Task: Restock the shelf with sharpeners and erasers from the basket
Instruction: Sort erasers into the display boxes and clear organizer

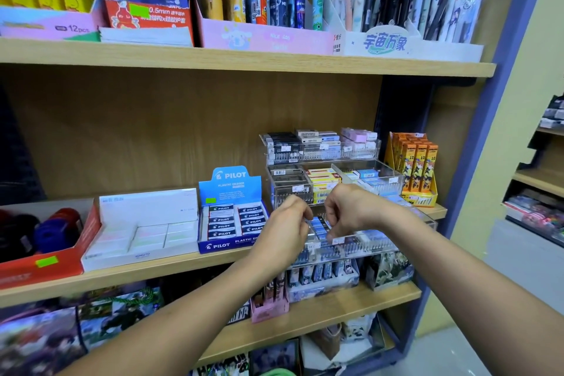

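Note:
Both my hands reach into the lowest tier of a clear acrylic display rack (pixel 360 246) on the middle shelf. My left hand (pixel 287 223) and my right hand (pixel 345 210) have curled fingers that pinch small blue-wrapped erasers (pixel 319 224) in the front compartment. Higher tiers of the rack hold black, yellow, blue and pink eraser packs (pixel 323 180). To the left stands a blue Pilot eraser box (pixel 230 217) with rows of black-sleeved erasers. The basket is out of view.
A white carton (pixel 143 229) and a red box with dark round sharpeners (pixel 45 232) sit further left. An orange pencil-lead display (pixel 415 168) stands right of the rack. Pens fill the shelf above; card packs fill the shelf below (pixel 305 314).

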A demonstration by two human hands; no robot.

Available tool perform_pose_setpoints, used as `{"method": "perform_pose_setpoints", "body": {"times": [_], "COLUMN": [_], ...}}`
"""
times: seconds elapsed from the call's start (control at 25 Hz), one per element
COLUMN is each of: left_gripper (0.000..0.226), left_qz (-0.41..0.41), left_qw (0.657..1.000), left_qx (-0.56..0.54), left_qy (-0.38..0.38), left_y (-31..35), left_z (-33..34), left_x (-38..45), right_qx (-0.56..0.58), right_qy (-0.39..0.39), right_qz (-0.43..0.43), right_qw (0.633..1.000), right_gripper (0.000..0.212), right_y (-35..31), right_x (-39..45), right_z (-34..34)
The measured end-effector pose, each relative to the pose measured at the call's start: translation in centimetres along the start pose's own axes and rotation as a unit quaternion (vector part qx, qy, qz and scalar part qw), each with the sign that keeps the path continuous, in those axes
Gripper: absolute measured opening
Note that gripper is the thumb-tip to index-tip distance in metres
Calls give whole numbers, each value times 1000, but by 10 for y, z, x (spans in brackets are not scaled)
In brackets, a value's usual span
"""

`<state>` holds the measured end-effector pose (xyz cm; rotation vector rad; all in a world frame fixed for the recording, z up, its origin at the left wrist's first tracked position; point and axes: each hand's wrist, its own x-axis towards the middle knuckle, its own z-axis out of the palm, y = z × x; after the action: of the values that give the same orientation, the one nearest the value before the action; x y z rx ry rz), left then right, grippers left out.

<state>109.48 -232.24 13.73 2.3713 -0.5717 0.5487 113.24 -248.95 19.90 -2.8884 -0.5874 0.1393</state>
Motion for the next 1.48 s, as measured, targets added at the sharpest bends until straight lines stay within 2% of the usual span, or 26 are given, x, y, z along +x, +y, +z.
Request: {"method": "perform_pose_setpoints", "body": {"times": [0.12,0.24,0.32,0.4,0.48,0.56,0.6,0.68,0.76,0.84,0.92,1.0,1.08,1.24,1.32,1.48], "left_gripper": [27,30,30,27,22,14,11,13,15,13,5,16,37,46,56,70], "left_qz": [2,-4,-18,-53,-100,-157,-185,-232,-244,-269,-326,-353,-352,-392,-418,-429], "left_qw": [1000,996,994,994,994,979,961,907,856,801,747,733,747,749,737,738], "left_qx": [-16,-45,-28,5,45,73,79,73,51,16,-2,25,78,157,205,207], "left_qy": [19,73,104,95,19,-109,-189,-344,-452,-534,-579,-581,-559,-511,-490,-477], "left_y": [2,5,3,-8,-29,-57,-71,-103,-134,-162,-181,-198,-215,-249,-258,-263], "left_z": [-4,-22,-40,-63,-76,-73,-64,-36,3,47,86,116,137,171,181,204], "left_x": [0,-6,-21,-47,-86,-132,-154,-193,-226,-259,-289,-313,-337,-387,-405,-427], "right_qx": [-4,30,70,122,122,102,87,62,43,33,5,-33,-52,51,112,160], "right_qy": [-1,79,132,148,115,30,-21,-134,-243,-337,-397,-395,-371,-336,-309,-313], "right_qz": [4,-35,-71,-84,-97,-121,-127,-120,-100,-69,-34,-2,33,143,185,209], "right_qw": [1000,996,986,978,981,987,988,982,964,938,917,918,927,930,926,912], "right_gripper": [15,11,15,19,18,11,10,10,8,18,29,34,36,37,52,102], "right_y": [-11,-41,-73,-105,-132,-150,-156,-158,-148,-135,-118,-97,-77,-78,-87,-102], "right_x": [-9,-20,-29,-34,-33,-29,-28,-25,-20,-16,-15,-16,-19,-27,-31,-34], "right_z": [-5,-16,-13,8,52,115,148,216,279,339,391,434,469,512,523,561]}}
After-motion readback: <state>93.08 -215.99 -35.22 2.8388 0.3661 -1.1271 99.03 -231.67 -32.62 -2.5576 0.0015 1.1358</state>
